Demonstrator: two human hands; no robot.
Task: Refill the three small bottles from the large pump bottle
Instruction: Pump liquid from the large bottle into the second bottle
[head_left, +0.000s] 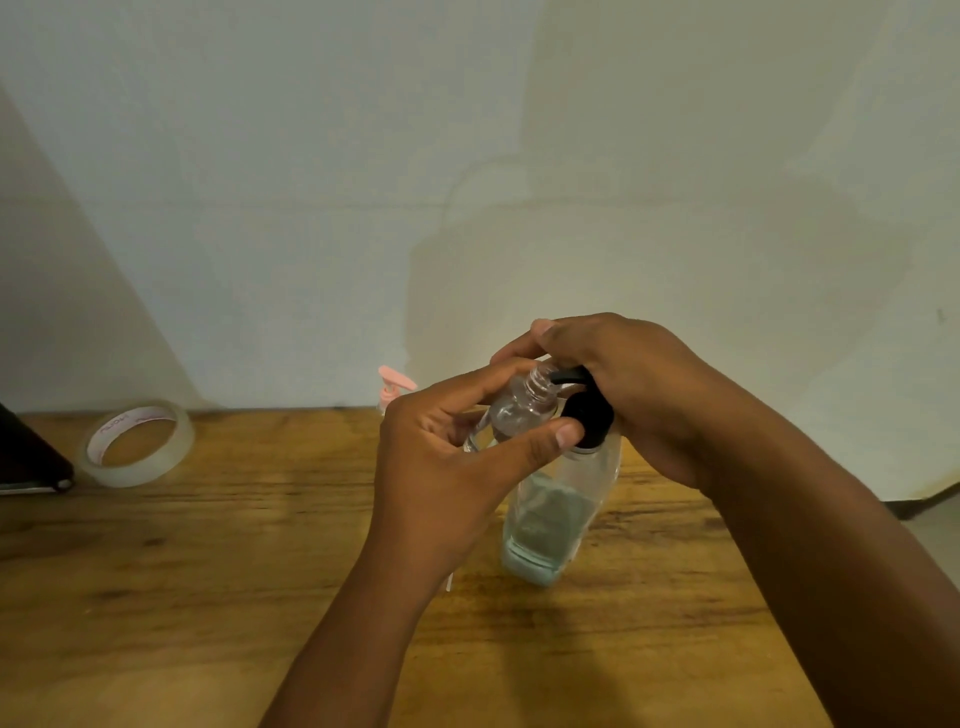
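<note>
Hands: 2 (447, 457) (639, 395); small bottle (519, 410) (1 uncapped); pump bottle (561, 504) 1.

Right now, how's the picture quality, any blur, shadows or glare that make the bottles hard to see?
Head view: dim, warm light; a broad soft shadow lies on the wall behind the hands. The small clear bottle in the left hand is slightly soft, its liquid level unreadable. The large pump bottle shows pale liquid, no strong glare. The tape roll looks stretched by wide-angle distortion.

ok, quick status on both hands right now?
Left hand: closed on the small bottle, tilting its open neck to the spout.
Right hand: closed over the black pump head of the large pump bottle.
</note>
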